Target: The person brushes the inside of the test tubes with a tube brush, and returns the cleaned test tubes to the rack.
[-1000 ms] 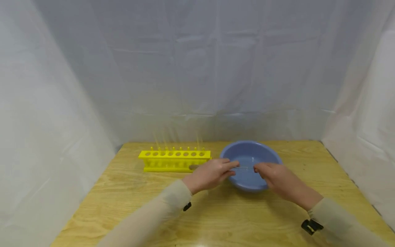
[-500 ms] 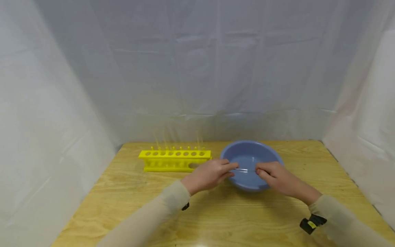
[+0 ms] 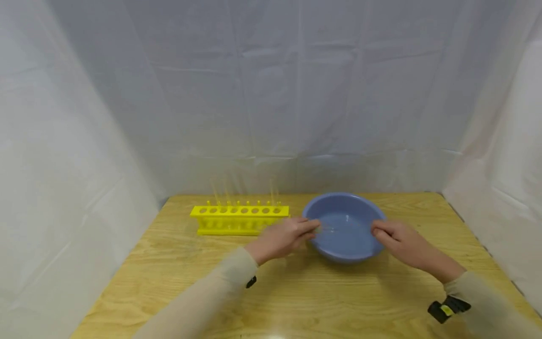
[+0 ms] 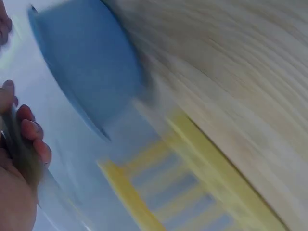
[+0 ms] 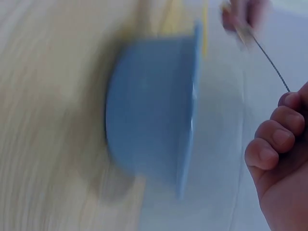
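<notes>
My left hand [image 3: 285, 238] grips a clear glass test tube [image 4: 60, 202], held level near the left rim of a blue basin [image 3: 347, 247]. Inside the tube, dark bristles of a test tube brush [image 4: 23, 154] show between the fingers in the left wrist view. The brush's thin twisted wire handle [image 5: 272, 63] runs across to my right hand [image 3: 402, 242], whose curled fingers hold its end above the basin's right side. The tube's mouth [image 3: 330, 230] points right, over the basin. The basin stands upright on the table.
Left of the basin stands a yellow test tube rack [image 3: 239, 212], partly behind my left hand. Several clear tubes [image 3: 274, 193] stick up at its back. White sheeting [image 3: 271, 94] closes off the wooden table [image 3: 313, 301] behind and at both sides.
My right hand has moved right, drawing the wire away from the left hand. The bristles seen left of my left hand earlier are now hidden there. My left hand has shifted slightly left.
</notes>
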Action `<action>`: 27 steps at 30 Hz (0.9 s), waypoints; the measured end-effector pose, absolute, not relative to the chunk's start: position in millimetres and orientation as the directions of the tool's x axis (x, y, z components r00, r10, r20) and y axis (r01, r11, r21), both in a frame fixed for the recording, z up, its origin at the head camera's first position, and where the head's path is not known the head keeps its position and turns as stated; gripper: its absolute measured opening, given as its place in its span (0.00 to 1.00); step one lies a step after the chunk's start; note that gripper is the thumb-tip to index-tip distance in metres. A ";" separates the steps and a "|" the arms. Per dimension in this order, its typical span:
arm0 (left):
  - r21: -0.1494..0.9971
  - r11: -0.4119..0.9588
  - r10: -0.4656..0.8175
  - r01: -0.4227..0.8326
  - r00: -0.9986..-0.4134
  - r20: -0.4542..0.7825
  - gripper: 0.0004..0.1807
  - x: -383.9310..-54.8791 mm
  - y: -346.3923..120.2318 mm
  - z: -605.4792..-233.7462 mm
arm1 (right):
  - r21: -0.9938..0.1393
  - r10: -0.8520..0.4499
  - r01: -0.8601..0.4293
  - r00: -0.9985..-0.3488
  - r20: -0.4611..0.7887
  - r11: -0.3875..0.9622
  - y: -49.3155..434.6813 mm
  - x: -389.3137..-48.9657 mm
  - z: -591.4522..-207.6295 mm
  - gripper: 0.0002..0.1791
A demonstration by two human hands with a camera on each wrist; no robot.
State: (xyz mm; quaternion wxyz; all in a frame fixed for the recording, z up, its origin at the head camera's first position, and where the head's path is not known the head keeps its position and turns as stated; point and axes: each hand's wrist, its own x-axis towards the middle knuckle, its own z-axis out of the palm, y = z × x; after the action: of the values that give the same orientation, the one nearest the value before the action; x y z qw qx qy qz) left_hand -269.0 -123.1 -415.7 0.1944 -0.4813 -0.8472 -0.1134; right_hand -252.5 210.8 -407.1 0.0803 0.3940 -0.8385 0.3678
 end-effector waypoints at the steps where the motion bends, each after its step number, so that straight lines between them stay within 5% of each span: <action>1: 0.020 0.529 0.758 0.848 -0.483 0.438 0.19 -269.4 -128.7 -416.8 | -0.549 -0.580 -0.708 -0.694 0.427 0.444 219.3 -251.5 -406.3 0.17; 5: 0.065 0.565 0.738 0.823 -0.538 0.408 0.21 -271.2 -145.6 -419.0 | -0.522 -0.535 -0.700 -0.712 0.454 0.487 245.5 -249.8 -403.3 0.17; 18: 0.083 0.576 0.730 0.813 -0.557 0.396 0.22 -271.9 -149.5 -421.2 | -0.506 -0.540 -0.712 -0.701 0.466 0.487 276.6 -247.6 -397.4 0.18; 27: 0.098 0.610 0.699 0.787 -0.592 0.402 0.20 -275.1 -155.0 -421.4 | -0.554 -0.498 -0.650 -0.758 0.421 0.521 302.2 -242.2 -391.6 0.15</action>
State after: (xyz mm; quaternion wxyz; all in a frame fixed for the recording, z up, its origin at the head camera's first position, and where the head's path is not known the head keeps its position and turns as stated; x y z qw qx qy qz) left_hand -275.1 -155.0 -421.4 0.1638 -0.4210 -0.8820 -0.1340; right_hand -242.2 302.2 -391.6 0.1050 0.3315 -0.8656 0.3603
